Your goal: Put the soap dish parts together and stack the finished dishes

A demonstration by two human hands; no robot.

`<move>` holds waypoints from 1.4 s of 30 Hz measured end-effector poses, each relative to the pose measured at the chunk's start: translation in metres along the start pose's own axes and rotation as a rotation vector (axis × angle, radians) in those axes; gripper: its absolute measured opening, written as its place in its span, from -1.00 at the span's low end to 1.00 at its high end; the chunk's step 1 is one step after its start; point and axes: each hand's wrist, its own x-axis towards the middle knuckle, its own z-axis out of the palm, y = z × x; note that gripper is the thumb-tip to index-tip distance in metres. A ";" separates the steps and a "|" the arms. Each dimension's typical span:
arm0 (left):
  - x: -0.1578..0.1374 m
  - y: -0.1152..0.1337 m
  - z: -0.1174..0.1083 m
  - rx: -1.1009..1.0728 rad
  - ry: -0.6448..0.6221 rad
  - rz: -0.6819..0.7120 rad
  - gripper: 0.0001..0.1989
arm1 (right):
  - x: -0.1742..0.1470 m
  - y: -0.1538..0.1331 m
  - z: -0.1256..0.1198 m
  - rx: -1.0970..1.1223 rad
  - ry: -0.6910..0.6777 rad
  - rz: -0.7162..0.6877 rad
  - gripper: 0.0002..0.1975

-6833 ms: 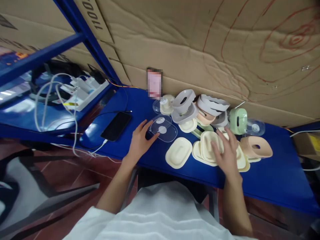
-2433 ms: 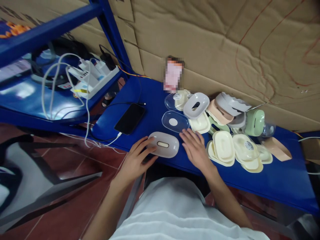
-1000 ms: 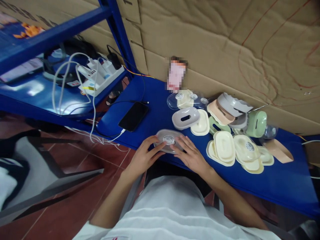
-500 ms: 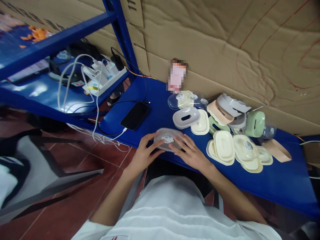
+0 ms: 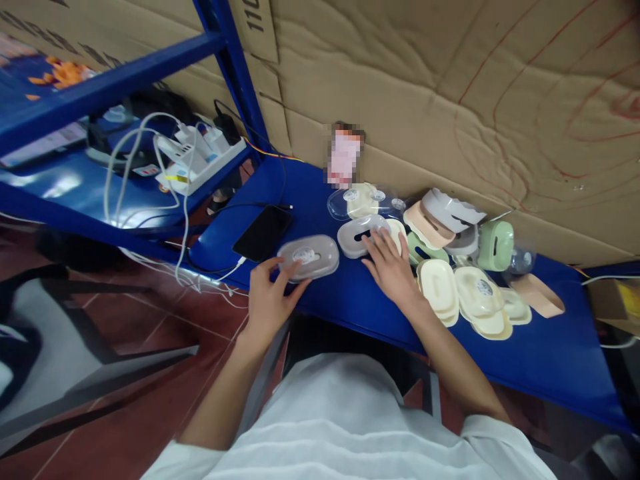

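In my left hand (image 5: 274, 290) is the left end of an oval clear plastic lid (image 5: 325, 255) with a round white label; the thumb is at its near edge and the fingers reach over its top. The lid sits at the near edge of the blue table. My right hand (image 5: 393, 270) has its fingers spread and lies over the right part of a grey oval cover with a dark slot (image 5: 350, 241). Its fingertips appear to touch that cover. A cream piece (image 5: 399, 233) is partly hidden behind these fingers.
Stacked cream lids (image 5: 437, 283), a green slotted box (image 5: 496, 245), peach and grey covers (image 5: 429, 223) and clear lids (image 5: 337, 203) crowd the table's right and back. A black phone (image 5: 263, 232) with a cable lies left. A power strip (image 5: 200, 175) stands beyond, before cardboard (image 5: 400, 80).
My right hand has left the clear lid and moved right to the grey slotted cover. The left hand has shifted left with the lid. The view has turned slightly.
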 end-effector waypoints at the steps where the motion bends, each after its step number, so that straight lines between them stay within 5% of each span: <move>1: 0.007 0.002 0.002 0.027 0.041 -0.013 -0.53 | 0.004 0.006 -0.002 -0.020 -0.005 0.022 -0.51; 7: 0.040 0.031 0.008 0.068 0.095 -0.074 -0.51 | -0.023 -0.008 -0.005 -0.006 -0.005 -0.025 -0.68; 12: 0.023 0.052 0.003 -0.103 -0.258 0.248 -0.55 | -0.049 -0.034 -0.015 0.088 0.025 -0.121 -0.70; 15: 0.002 0.042 0.003 -0.149 -0.388 0.284 -0.59 | -0.047 -0.023 -0.018 0.091 0.057 -0.018 -0.55; 19: -0.016 0.021 -0.008 -0.231 -0.287 0.168 -0.52 | -0.045 -0.009 -0.008 0.002 0.005 0.137 -0.40; 22: -0.016 0.021 -0.023 -0.270 -0.158 0.088 -0.54 | -0.049 -0.016 -0.003 0.026 -0.023 0.134 -0.50; 26: -0.004 0.036 -0.029 -0.342 -0.124 0.093 -0.60 | -0.061 -0.026 -0.007 0.175 -0.032 0.048 -0.79; 34: 0.015 0.048 -0.003 -0.466 -0.188 0.157 -0.65 | -0.090 -0.036 -0.009 0.303 0.051 -0.098 -0.74; 42: -0.008 0.032 -0.011 -0.482 -0.129 0.064 -0.70 | -0.107 -0.066 -0.002 0.268 0.058 -0.254 -0.79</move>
